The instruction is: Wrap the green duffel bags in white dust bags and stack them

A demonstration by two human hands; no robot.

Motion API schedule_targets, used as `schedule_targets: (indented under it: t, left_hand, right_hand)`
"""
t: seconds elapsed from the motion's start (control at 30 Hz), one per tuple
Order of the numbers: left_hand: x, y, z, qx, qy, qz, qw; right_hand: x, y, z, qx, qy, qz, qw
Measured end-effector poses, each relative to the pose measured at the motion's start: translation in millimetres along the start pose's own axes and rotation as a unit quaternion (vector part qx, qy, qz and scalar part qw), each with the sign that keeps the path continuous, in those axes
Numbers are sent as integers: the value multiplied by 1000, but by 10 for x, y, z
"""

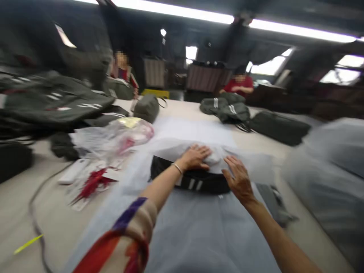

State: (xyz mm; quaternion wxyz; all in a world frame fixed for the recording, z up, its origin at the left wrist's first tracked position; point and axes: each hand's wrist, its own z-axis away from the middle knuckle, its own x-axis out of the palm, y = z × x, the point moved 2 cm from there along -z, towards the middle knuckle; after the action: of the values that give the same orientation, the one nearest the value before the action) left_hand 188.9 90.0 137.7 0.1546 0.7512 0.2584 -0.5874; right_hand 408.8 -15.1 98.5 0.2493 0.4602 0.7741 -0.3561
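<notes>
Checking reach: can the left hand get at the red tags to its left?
Probably yes. The left hand lies flat on the wrapped black bag; the red tags lie uncovered on the table beside it, nothing between.

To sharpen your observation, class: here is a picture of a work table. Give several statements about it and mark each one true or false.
1. The left hand and right hand press on a white sheet over a dark bag. True.
2. The left wrist wears a bracelet. True.
3. The dark bag has red stripes. False: its stripes are white.
4. The right hand grips scissors. False: it lies flat, holding nothing.
</notes>
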Motion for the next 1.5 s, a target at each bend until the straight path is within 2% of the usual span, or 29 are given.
schedule_targets:
  t: [0.1,0.17,0.2,0.27,0.33,0.43,0.5,0.57,0.7,0.83,0.93,1.1,1.27,1.37,1.5]
  left_hand:
    - [379,146,-227,34,0,73,997]
    - [524,82,-265,33,0,76,997]
    - [559,41,-266,32,1,70,997]
    - [574,-14,-256,34,4,57,998]
    - [553,-19,-250,33,4,51,998]
    - [525,25,-261,29,0,49,998]
    - [516,53,-272,27,-7,45,999]
    - [511,68,-279,27,-13,40,999]
    - [508,69,-278,28,-20,32,999]
    - [521,67,-274,28,-21,34,999]
    - [524,75,-272,26,-29,37,999]
    - [508,92,-273,21,-47,42,998]
    - [470,124,-262,30,-34,47,998]
    - [449,145,-250,45,-23,45,998]
    - [449,145,-249,51,-12,47,998]
  right_hand:
    - [-410,-44,776,157,20,-97,983]
    - [-508,-124,1380,317,9,-162,935]
    - [-527,-167,1723,401,2,-195,895]
    - [-527,-259,2443,549,8,-249,798]
    - [-488,-366,3113,653,25,-282,703]
    - [-362,-579,3823,742,21,-337,579]
    - [-243,-736,4062,769,-1,-386,510]
    - [-118,-868,4152,772,-20,-431,466]
    - [45,-1004,4129,759,-2,-489,430]
    - [13,-1062,4065,752,24,-516,410]
    - [-66,-1113,4054,759,27,-508,407]
    - [-140,-1178,4089,740,49,-519,424]
    - [-149,-1193,4116,716,99,-590,361]
    - [-137,-1197,4097,716,83,-586,370]
    - [-180,-1245,4094,721,26,-570,394]
